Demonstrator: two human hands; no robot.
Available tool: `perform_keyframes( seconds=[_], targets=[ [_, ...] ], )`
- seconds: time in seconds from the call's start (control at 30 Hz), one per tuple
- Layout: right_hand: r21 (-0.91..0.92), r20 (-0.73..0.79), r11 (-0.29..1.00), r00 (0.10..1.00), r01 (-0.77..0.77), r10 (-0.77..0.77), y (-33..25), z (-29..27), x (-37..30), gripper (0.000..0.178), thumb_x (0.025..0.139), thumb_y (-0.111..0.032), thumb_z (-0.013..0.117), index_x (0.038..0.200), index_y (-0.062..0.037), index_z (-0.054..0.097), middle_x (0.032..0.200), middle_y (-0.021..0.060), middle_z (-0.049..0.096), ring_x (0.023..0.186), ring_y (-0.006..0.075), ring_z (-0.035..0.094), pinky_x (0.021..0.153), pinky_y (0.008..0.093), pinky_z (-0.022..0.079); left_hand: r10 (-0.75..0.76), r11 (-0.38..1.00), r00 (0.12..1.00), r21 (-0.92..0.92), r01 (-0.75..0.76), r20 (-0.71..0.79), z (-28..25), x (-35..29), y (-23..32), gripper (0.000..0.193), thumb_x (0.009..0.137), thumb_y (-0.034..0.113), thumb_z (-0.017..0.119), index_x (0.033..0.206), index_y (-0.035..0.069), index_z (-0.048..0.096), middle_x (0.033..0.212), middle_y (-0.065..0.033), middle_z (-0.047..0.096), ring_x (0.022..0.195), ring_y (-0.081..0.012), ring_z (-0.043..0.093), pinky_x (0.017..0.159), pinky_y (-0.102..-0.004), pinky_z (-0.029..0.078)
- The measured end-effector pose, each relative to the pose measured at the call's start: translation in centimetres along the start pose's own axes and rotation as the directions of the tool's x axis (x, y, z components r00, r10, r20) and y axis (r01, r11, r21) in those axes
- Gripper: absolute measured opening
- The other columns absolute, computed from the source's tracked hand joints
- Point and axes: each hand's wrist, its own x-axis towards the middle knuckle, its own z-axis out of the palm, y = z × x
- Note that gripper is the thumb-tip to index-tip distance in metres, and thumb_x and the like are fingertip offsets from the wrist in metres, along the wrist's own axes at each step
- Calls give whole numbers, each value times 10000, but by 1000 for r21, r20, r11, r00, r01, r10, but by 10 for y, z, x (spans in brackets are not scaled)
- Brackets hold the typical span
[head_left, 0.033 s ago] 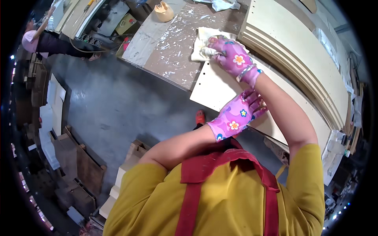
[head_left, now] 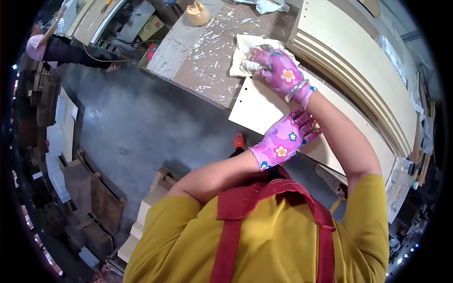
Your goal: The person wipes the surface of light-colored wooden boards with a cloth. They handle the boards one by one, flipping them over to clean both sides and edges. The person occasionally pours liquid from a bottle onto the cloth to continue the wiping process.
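Observation:
Both hands wear pink gloves with a flower print. My right hand (head_left: 281, 73) presses down on a cream cloth (head_left: 239, 53), its fingers curled over a bunched part of it. The cloth lies across the far end of a pale panel (head_left: 257, 104) with small dark holes along its short edge. Nearer my body, my left hand (head_left: 285, 137) rests on the panel's near edge, fingers spread and holding nothing. My right forearm crosses over the panel beyond it.
Right of the panel stands a stack of similar pale boards (head_left: 349, 61). The brown worktable (head_left: 207, 70) is spotted with white marks and carries a cut-open tan container (head_left: 198, 14). Wooden pieces (head_left: 104, 193) lie on the floor at left. Another person (head_left: 47, 49) stands at far left.
My right hand has shifted very slightly toward my body, and the cloth's far edge sits a little nearer. My left hand stays in place.

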Motion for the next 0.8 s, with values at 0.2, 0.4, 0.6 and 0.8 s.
perform_keyframes(
  seconds=[0.2,0.4,0.6,0.8],
  targets=[
    [195,-34,950,966,-244,256,7,-8,38,353,866,-95,617,1217,-131,624,1242,100,615,1084,267,618,923,334,495,-190,935,978,-319,155,-81,19,4,5,390,928,191,407,1311,149,465,1382,-70,450,1318,-238,382,1153,-408,243],
    [276,-91,961,996,29,-3,27,13,16,296,860,-244,635,1140,-156,670,1196,122,614,1106,329,570,930,403,454,-16,1000,1000,-20,16,19,7,1,-3,427,869,213,475,1292,148,481,1381,-82,447,1330,-255,379,1146,-413,246],
    [361,-85,855,900,-371,427,33,12,51,379,878,-267,630,1206,-78,618,967,149,674,874,313,639,816,394,506,-151,982,988,-118,146,-31,9,5,4,438,898,189,436,1333,135,420,1368,-78,441,1320,-197,381,1132,-358,271],
    [370,47,917,989,-149,141,24,-1,40,386,865,-275,656,1205,-96,624,1025,175,679,950,306,647,872,370,493,-236,800,969,-580,154,-69,17,2,2,415,906,189,433,1318,140,449,1379,-72,435,1329,-221,371,1136,-381,263]
  ],
)
